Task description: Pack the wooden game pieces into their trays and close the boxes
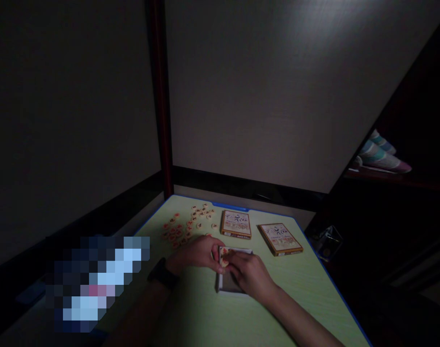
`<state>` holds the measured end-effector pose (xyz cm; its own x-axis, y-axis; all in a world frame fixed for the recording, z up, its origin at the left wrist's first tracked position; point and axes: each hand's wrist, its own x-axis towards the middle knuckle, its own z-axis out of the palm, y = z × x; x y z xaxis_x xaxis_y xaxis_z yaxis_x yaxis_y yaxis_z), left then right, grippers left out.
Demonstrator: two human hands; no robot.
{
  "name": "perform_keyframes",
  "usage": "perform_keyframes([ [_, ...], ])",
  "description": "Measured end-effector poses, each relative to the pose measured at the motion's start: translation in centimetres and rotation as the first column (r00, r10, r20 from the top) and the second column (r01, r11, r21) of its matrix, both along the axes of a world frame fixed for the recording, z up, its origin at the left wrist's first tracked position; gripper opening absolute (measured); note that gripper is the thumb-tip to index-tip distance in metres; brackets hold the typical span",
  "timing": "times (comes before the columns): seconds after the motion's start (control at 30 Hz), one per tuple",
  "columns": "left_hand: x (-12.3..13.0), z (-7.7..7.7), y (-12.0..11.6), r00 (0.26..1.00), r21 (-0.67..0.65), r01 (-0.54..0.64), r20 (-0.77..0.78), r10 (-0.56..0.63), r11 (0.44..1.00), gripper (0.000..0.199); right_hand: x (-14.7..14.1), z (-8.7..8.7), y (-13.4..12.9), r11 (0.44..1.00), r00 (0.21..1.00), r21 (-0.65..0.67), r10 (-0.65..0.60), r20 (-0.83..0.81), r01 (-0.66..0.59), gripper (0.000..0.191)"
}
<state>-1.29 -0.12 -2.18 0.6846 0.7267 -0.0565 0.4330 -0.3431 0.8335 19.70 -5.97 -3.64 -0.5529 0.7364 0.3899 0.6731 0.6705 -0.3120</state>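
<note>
An open shallow box (231, 284) lies on the green table (191, 308), with round pieces (225, 263) marked in red in its upper left corner. My left hand (201, 253) curls its fingers around the box's left side, beside these pieces. Inside the box, the bent fingers of my right hand (249, 272) touch the pieces from the right. Whether either hand pinches a piece is hidden by the fingers. Loose round pieces (176, 232), several with red marks and several with dark ones, are scattered beyond my left hand.
Two printed flat boxes lie farther back, one in the middle (236, 224) and one at the right (281, 238). A dark packet (329, 243) is beyond the table's right edge. Walls stand behind and left; striped cloth items (381, 152) rest on a shelf at right.
</note>
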Motion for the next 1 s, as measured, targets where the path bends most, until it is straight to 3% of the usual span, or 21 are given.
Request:
perform_keyframes([
  [0.37, 0.0, 0.7, -0.3, 1.000, 0.015, -0.005, -0.016, 0.005, 1.000, 0.036, -0.3, 0.8, -0.2, 0.987, 0.995, -0.130, -0.094, 0.037, 0.098, 0.028],
  [0.57, 0.0, 0.4, -0.1, 1.000, 0.014, 0.004, -0.020, -0.004, 1.000, 0.034, -0.1, 0.6, -0.3, 0.986, 0.996, -0.144, -0.085, 0.031, 0.089, 0.026],
  [0.8, -0.7, 1.1, -0.2, 0.997, -0.080, -0.058, 0.055, 0.062, 0.995, 0.079, -0.1, 0.4, -0.2, 0.987, 0.997, -0.135, -0.080, 0.020, 0.082, 0.030],
  [0.9, -1.3, 2.1, -0.1, 0.989, -0.026, -0.104, 0.105, 0.106, 0.994, 0.057, 0.1, 0.8, -0.3, 0.989, 0.997, -0.130, -0.070, -0.037, 0.065, 0.033],
  [1.0, -2.0, 2.8, 0.4, 0.948, 0.089, -0.278, 0.189, 0.258, 0.956, 0.029, 0.7, 1.6, -0.4, 0.991, 0.982, -0.125, -0.079, -0.173, 0.057, 0.025],
])
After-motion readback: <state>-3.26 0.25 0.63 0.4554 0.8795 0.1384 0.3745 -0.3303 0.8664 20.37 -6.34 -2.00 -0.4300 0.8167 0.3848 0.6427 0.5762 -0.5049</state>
